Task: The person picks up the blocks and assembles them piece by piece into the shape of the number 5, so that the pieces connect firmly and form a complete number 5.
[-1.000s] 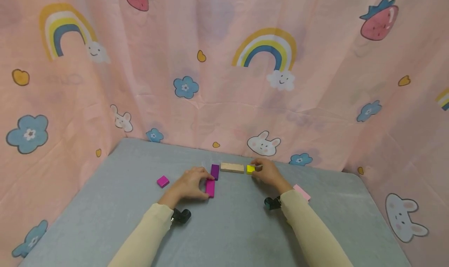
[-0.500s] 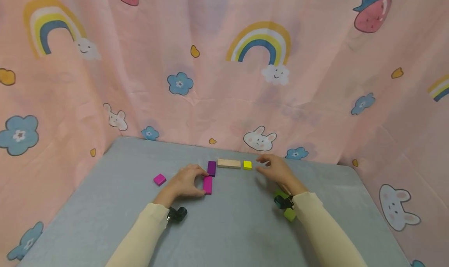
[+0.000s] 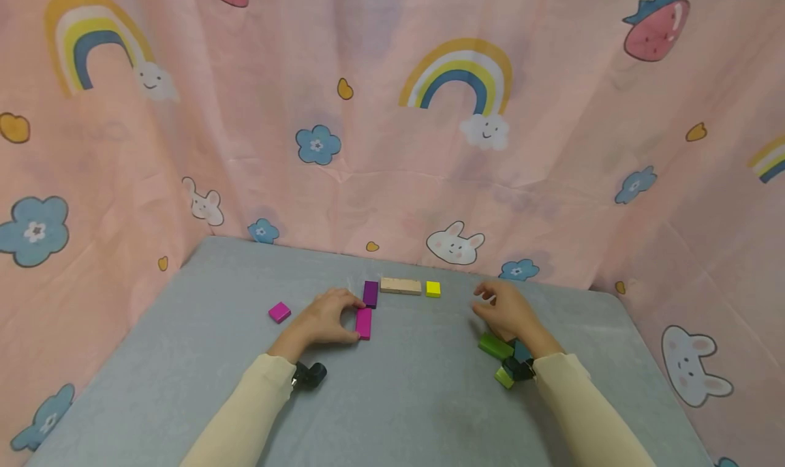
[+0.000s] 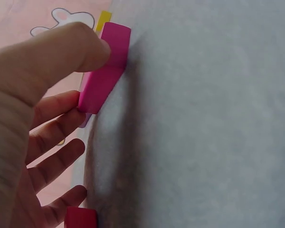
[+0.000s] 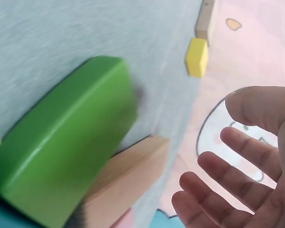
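Magenta block (image 3: 363,324): held by its ends

The magenta block lies on the bench (image 3: 417,402), between the thumb and forefinger of the left grip (image 3: 323,317). The thumb bears on the near end, the forefinger on the far end; the remaining fingers are spread. This lengthwise pinch probably serves to steady the block in line with the purple block (image 3: 371,294), whose near end it appears to touch.

To the right of the purple block, the wooden block (image 3: 401,286) lies crosswise, then the yellow block (image 3: 433,289) just beside it. The spacing suggests deliberate alignment.

The right grip (image 3: 510,310) is spread and holds nothing; it is nearest the green block (image 3: 495,346), with the lime block (image 3: 504,378) close by. A small magenta piece (image 3: 279,312) lies left of the left grip.
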`<state>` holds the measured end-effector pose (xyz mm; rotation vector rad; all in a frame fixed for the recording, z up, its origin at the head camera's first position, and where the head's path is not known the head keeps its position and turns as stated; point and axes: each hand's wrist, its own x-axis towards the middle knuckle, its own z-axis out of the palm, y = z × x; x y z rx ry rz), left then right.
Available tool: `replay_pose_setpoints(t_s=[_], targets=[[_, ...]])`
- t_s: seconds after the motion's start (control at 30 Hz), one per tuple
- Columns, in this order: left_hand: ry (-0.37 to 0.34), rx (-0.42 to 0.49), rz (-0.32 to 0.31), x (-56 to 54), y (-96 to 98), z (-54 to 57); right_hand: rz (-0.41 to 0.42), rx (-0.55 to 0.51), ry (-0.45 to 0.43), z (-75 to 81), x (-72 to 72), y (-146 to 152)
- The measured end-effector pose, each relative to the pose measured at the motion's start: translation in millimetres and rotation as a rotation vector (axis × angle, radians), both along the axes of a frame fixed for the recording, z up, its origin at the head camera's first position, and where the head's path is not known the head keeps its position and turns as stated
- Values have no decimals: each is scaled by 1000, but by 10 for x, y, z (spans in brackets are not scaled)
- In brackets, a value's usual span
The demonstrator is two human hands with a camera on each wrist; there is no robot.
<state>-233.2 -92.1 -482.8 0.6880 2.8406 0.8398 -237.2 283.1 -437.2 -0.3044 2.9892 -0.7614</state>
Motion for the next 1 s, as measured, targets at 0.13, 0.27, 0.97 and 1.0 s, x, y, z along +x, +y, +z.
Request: replay_pose_setpoints(t_s=[0.13,0.27,0.97,1.0], targets=[[-13,4,1,3,2,-3,-3,26,-24,-53,17,58],[-18,10,-3,3,2,-5,0,33,-19,-101,31,98],[-22,13,-16,26,4,18,9,115,74,-264,18,189],[-24,14,-16,30,6,25,11,120,79,-273,18,190]])
